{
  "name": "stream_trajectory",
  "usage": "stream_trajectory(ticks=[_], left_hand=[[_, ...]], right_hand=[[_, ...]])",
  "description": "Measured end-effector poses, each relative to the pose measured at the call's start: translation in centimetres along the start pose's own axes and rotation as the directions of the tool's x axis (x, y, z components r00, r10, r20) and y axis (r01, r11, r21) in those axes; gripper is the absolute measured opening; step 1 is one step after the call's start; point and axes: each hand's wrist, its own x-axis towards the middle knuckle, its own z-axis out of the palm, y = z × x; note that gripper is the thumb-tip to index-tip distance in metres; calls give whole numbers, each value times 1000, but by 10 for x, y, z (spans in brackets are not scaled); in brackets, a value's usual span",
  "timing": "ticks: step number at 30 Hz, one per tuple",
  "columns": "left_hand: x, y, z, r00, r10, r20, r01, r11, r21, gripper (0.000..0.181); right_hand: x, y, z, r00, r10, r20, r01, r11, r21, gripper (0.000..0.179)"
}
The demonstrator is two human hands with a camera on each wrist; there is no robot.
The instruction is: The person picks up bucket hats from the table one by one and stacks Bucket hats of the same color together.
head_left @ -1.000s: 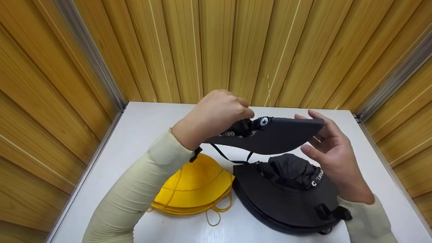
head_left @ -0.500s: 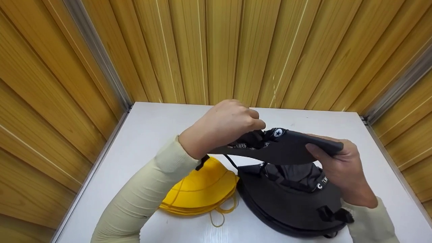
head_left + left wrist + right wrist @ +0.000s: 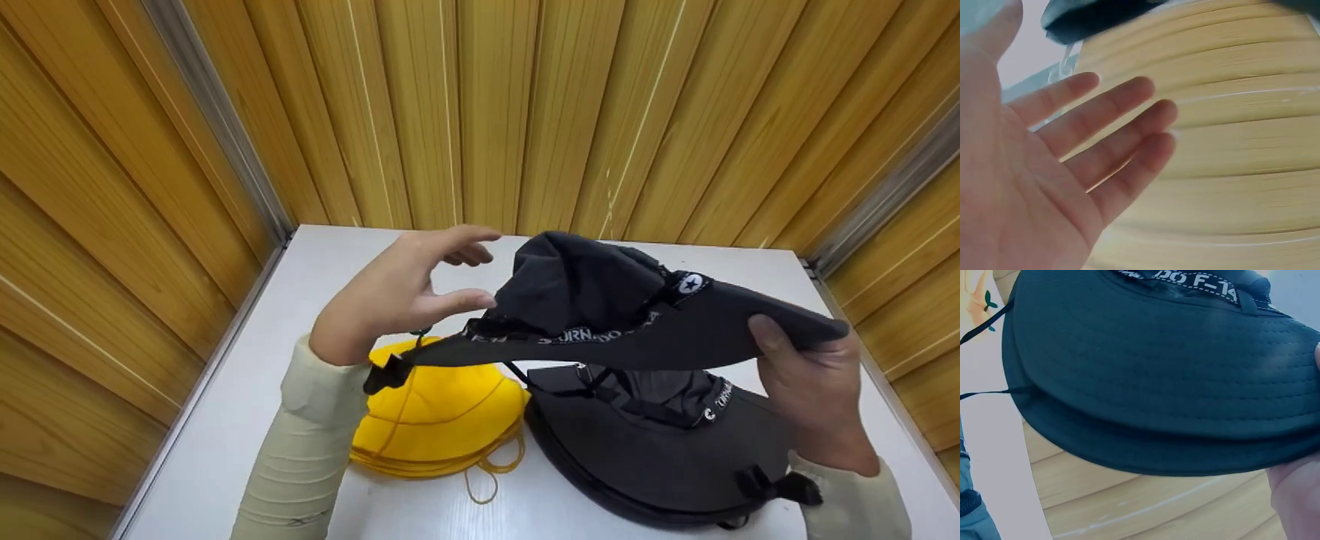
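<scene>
A black bucket hat [image 3: 585,285] with a lettered band and a round star badge is held up above the table. My right hand [image 3: 814,390] grips its brim at the right end, thumb on the near side. In the right wrist view the wide stitched brim [image 3: 1157,377] fills most of the picture, with part of that hand at the right edge. To the left of the crown my left hand [image 3: 397,292] has its fingers and thumb spread. The left wrist view shows its palm [image 3: 1027,163] with nothing in it.
Yellow hats [image 3: 442,420] lie stacked on the white table [image 3: 420,517], cords trailing. Right of them lies a stack of black hats [image 3: 660,465], partly behind the held hat. Wood-look panels [image 3: 495,112] enclose the back and sides.
My left hand has let go of the hat's crown and drawn back left, fingers opening. My right hand took hold of the brim, then moved right with the hat.
</scene>
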Motion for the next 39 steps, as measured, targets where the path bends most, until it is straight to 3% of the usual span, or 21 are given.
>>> stream_trajectory(ticks=[2, 4, 7, 10, 11, 13, 18, 22, 26, 28, 30, 32, 33, 36, 39], left_hand=[[-12, -15, 4, 1000, -21, -4, 20, 994, -106, 80], [-24, -29, 11, 1000, -30, -7, 27, 973, -228, 87], [-36, -44, 26, 1000, -18, -15, 10, 899, -437, 98], [-42, -50, 45, 999, -4, -34, -16, 813, -582, 101], [-43, -51, 51, 999, -10, -45, -19, 800, -599, 99], [-44, -52, 64, 996, -28, -83, -27, 804, -594, 83], [-41, -49, 86, 978, -76, -193, -32, 863, -504, 39], [-38, -48, 94, 964, -67, -257, -62, 883, -465, 22], [-34, -48, 103, 947, -41, -318, -111, 887, -447, 13], [-32, -47, 110, 942, -42, -334, -121, 883, -454, 13], [-30, -45, 118, 943, -67, -325, -99, 878, -469, 13], [-27, -43, 126, 945, -99, -311, -67, 874, -482, 14], [-26, -41, 131, 946, -118, -301, -48, 870, -490, 15], [-22, -39, 146, 949, -175, -262, 13, 853, -522, 17], [-18, -38, 161, 950, -210, -229, 49, 829, -557, 17]], right_hand=[[1, 0, -2, 1000, 11, -21, -8, 992, 128, 10], [3, 0, -4, 1000, 21, -18, -15, 961, 276, 12], [6, 2, -6, 999, 29, -16, -19, 899, 438, 13], [7, 3, -9, 998, 28, -60, 2, 888, 460, 15], [6, 3, -9, 996, 31, -81, 9, 891, 455, 15], [5, 5, -12, 992, 41, -116, 14, 900, 437, 16], [0, 5, -23, 989, 76, -130, -14, 904, 427, 18], [-5, 4, -36, 990, 112, -91, -59, 888, 457, 21], [-10, 0, -47, 985, 155, -76, -104, 886, 452, 24], [-12, -2, -53, 980, 169, -107, -111, 905, 410, 24], [-13, -4, -60, 964, 184, -191, -119, 944, 307, 22], [-13, -7, -68, 934, 192, -302, -161, 979, 125, 19], [-14, -9, -72, 914, 194, -357, -203, 979, 14, 17], [-16, -12, -85, 854, 195, -483, -333, 917, -218, 15], [-21, -11, -100, 826, 210, -523, -403, 869, -287, 14]])
